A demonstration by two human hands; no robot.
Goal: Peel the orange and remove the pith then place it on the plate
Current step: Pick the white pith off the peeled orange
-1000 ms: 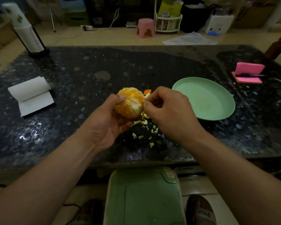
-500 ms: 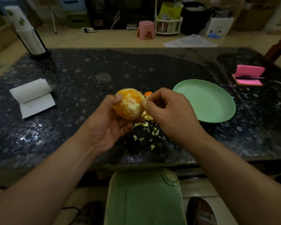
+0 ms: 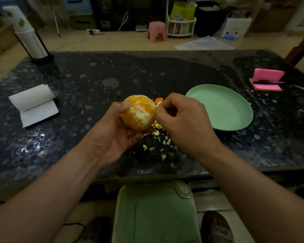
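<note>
A dark speckled stone surface (image 3: 95, 71) fills most of the view, with a tan floor behind it. Below its near edge sits a pale green plastic lid or seat (image 3: 156, 216); which of the 2 it is I cannot tell. A round green plate (image 3: 218, 109) lies on the surface to the right of the hands, with nothing on it. On the left lies a white paper pad (image 3: 33, 104) with its top sheets curled back. At the far left corner stands a tall stack of paper cups (image 3: 30, 39) in a black holder. A pink notepad (image 3: 268, 79) rests at the right edge, with a dark pen (image 3: 268, 82) across it.

Both forearms reach in from the bottom. The left hand (image 3: 111, 137) cups the orange (image 3: 139, 113) above the surface, with its fingers curled beneath the fruit and its thumb pressed on the upper left side. The orange is peeled, well clear of the plate, and patches of white pith (image 3: 140, 118) cling to the face turned toward the camera. The right hand (image 3: 186, 120) has its fingers curled in tight, thumb and forefinger pinching the pith at the fruit's right edge.

Small pale pith scraps (image 3: 156, 134) lie scattered on the surface beneath the hands. 1 bit of orange peel (image 3: 159, 99) shows just behind the fruit.
</note>
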